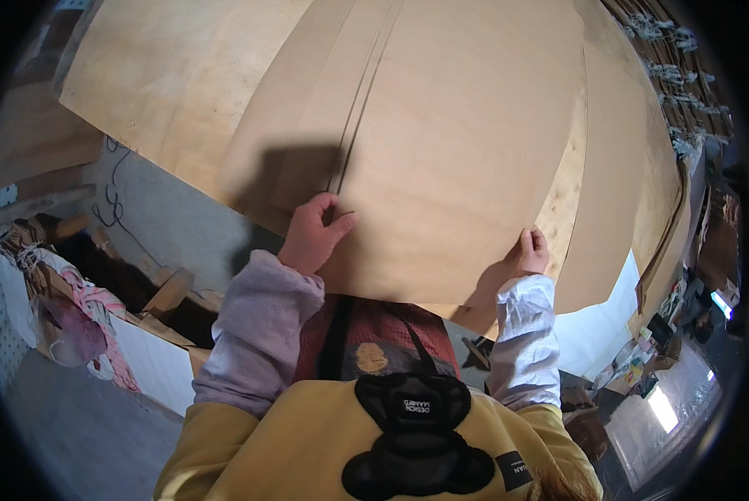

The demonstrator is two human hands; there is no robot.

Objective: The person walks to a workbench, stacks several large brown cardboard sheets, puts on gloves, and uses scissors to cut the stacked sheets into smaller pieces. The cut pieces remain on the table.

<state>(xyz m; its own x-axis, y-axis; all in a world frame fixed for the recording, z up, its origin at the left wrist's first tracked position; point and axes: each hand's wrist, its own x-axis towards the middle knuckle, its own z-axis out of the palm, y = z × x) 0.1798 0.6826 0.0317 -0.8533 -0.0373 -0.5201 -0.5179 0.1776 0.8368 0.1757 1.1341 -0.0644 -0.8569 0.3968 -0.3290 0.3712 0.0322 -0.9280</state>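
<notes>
A large brown sheet of thin cardboard or heavy paper point(458, 159) spreads in front of me, with its near edge close to my body. Two dark parallel lines, folds or sheet edges, run along its left part. My left hand point(314, 234) grips the sheet at the near end of these lines, thumb on top and the other fingers curled, partly hidden. At the sheet's right edge, my right hand point(534, 251) pinches the border between thumb and fingers. A second brown sheet point(612, 192) lies to the right, with pale wood showing in the gap.
A pale plywood tabletop point(166, 75) carries the sheets. Bundles of tied brown cardboard point(679, 75) are stacked at the far right. Low on the left stand a white panel point(153, 359) and a pink striped cloth point(103, 305). A clear plastic-like sheet point(666, 413) lies at lower right.
</notes>
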